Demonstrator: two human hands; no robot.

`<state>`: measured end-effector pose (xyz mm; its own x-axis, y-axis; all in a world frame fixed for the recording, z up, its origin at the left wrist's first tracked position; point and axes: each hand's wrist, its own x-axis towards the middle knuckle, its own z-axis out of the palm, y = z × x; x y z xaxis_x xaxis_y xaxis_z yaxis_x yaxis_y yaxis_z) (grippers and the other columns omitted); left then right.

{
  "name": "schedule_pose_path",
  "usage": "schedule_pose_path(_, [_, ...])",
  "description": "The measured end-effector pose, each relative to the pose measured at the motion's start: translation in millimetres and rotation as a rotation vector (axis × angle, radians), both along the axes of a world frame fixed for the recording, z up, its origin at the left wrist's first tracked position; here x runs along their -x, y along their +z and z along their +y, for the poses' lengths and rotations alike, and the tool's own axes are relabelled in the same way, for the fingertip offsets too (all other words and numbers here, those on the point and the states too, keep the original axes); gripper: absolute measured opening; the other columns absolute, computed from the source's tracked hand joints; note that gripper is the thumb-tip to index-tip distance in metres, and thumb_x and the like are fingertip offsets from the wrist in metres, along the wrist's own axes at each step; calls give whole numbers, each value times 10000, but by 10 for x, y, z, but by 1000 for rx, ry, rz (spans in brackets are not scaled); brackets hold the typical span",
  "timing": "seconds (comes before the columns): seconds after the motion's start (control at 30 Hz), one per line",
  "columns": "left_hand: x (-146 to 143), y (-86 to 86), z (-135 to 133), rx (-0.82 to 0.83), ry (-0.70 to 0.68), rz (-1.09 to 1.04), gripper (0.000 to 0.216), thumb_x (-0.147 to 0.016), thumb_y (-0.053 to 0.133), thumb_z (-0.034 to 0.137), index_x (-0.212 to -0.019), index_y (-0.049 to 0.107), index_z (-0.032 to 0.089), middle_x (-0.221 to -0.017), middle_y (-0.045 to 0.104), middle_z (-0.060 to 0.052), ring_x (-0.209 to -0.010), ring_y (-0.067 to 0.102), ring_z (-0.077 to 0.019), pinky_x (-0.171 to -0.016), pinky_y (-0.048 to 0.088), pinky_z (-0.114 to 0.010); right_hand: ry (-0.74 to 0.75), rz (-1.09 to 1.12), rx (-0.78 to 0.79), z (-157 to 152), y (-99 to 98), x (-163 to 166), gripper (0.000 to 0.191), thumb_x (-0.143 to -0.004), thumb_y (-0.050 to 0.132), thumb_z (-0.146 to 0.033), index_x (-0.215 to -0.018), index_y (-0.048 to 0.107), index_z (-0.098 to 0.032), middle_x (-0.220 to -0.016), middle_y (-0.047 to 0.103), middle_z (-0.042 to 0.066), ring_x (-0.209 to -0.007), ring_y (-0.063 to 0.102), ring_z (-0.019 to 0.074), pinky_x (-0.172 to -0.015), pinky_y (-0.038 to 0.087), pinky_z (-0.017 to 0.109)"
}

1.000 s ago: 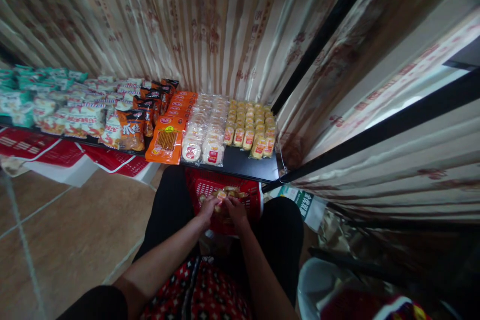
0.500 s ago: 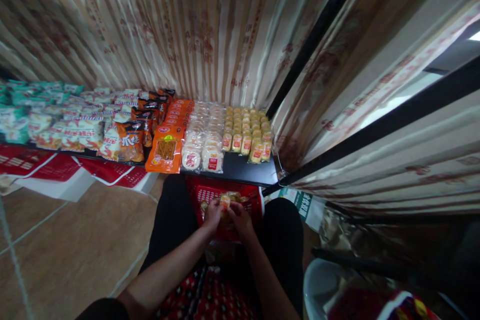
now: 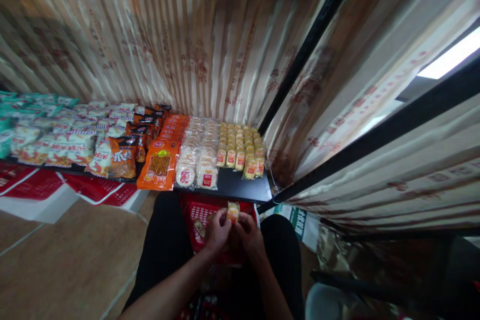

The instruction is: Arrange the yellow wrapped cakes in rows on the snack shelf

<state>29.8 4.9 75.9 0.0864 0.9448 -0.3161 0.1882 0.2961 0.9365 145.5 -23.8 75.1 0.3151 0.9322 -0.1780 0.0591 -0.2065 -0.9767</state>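
A small wrapped yellow cake with an orange-red label is held upright between my two hands. My left hand pinches its left side, and my right hand has its fingers closed at the right side. Both are above a red plastic basket between my knees. Another small packet lies in the basket, left of my left hand. Rows of similar yellow packaged cakes stand on the black shelf just beyond, at its right end.
Left of the yellow cakes sit round white packaged cakes, orange snack packs and white-and-orange bags. A black metal post and bar frame the right side. Striped curtain hangs behind. A pale tub stands at lower right.
My hands have raised the yellow cake, which now stands taller between my fingers. The view has shifted, so the shelf appears lower and slightly left.
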Motion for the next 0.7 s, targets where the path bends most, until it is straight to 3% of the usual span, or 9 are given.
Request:
schedule_pose_path(0.1, [-19, 131, 64, -99, 31, 113, 225, -768, 524, 200, -980, 600, 183, -988, 670, -73, -924, 619, -186, -846, 457, -310, -17, -26, -6, 96, 154, 18, 293, -684, 618, -359, -940, 595, -219, -948, 711, 54, -894, 674, 217, -857, 520, 377])
schedule_pose_path(0.33, [-82, 335, 286, -199, 100, 123, 122, -763, 544, 190, -884, 562, 183, -882, 662, -47, -816, 619, -155, -757, 467, -274, -49, -15, -96, 298, 312, 82, 321, -724, 579, -365, -990, 571, -184, -994, 695, 97, -919, 667, 217, -843, 528, 374])
schedule_pose_path(0.5, [-187, 334, 413, -255, 105, 88, 114, -782, 525, 168, -891, 548, 190, -884, 654, -33, -817, 614, -138, -759, 465, -257, -73, -106, -151, 370, 360, 74, 359, -768, 525, -334, -1086, 572, -174, -1046, 664, 100, -922, 654, 204, -848, 524, 362])
schedule_pose_path(0.7, [-290, 313, 558, -307, 141, 149, 139, -777, 515, 154, -909, 550, 182, -920, 623, -46, -824, 598, -138, -774, 472, -268, -143, -440, -190, 456, 366, 10, 387, -781, 515, -350, -1128, 619, -213, -1072, 580, 109, -939, 587, 204, -824, 514, 341])
